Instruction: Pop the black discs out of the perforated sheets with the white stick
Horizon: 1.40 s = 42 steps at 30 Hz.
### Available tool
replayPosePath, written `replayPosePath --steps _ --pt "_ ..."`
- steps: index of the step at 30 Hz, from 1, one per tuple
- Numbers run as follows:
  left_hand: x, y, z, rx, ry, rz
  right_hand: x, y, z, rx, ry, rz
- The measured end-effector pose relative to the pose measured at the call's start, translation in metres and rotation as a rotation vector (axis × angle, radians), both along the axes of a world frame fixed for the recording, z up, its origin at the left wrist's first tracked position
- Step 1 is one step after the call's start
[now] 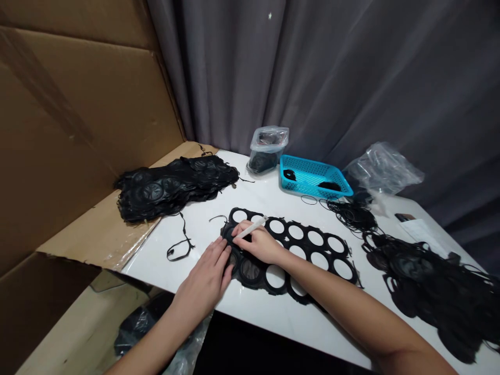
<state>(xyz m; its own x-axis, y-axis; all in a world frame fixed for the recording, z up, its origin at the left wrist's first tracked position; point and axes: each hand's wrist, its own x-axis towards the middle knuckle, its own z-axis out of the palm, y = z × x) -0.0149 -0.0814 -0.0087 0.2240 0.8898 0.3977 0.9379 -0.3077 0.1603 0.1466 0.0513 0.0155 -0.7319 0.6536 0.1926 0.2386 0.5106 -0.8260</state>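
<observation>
A black sheet (pixel 286 242) with rows of round holes lies on the white table (pixel 250 195). White shows through most holes; a few circles at its left end are still filled with black. My left hand (pixel 207 273) rests on the sheet's left edge, palm down, fingers stretched out. My right hand (pixel 258 242) is closed round a slim whitish tool (pixel 252 227), whose lower tip touches the sheet at a circle near its left end.
Stacked black sheets (pixel 172 187) lie back left beside a cardboard box (pixel 78 104). Behind are a plastic tub (pixel 267 148), a blue basket (pixel 316 176) with black rings and a clear bag (pixel 385 169). Black rings (pixel 353 214) and black scraps (pixel 433 291) lie right.
</observation>
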Motion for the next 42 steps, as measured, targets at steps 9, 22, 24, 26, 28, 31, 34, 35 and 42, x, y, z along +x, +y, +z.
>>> replayPosePath --steps 9,22,24,26,28,31,34,35,42 --pt "-0.001 0.0 -0.001 0.002 -0.001 -0.006 0.0 0.002 0.0 0.028 -0.005 0.011" --pt "-0.002 0.002 0.0 0.022 0.044 0.005 0.006 0.018 -0.003 0.278 -0.05 -0.236" --pt "-0.004 0.002 0.0 0.024 0.041 0.002 0.022 0.038 0.005 0.155 -0.008 -0.474" --pt "-0.005 0.004 0.002 0.02 0.034 -0.007 0.04 0.047 0.012 0.1 0.008 -0.537" --pt "-0.002 0.007 0.003 0.029 0.018 -0.005 0.053 0.039 0.015 0.078 -0.002 -0.42" --pt "0.01 0.014 0.004 0.044 -0.031 -0.039 0.059 0.011 0.013 0.061 -0.041 -0.162" --pt "0.021 0.017 0.002 0.007 -0.056 -0.125 0.057 -0.008 0.007 0.045 -0.051 -0.075" --pt "0.023 0.018 0.001 -0.011 -0.055 -0.141 0.056 -0.01 0.005 0.027 -0.045 -0.079" --pt "0.016 0.016 0.002 -0.055 0.015 -0.194 0.054 -0.005 0.0 -0.035 -0.013 -0.092"
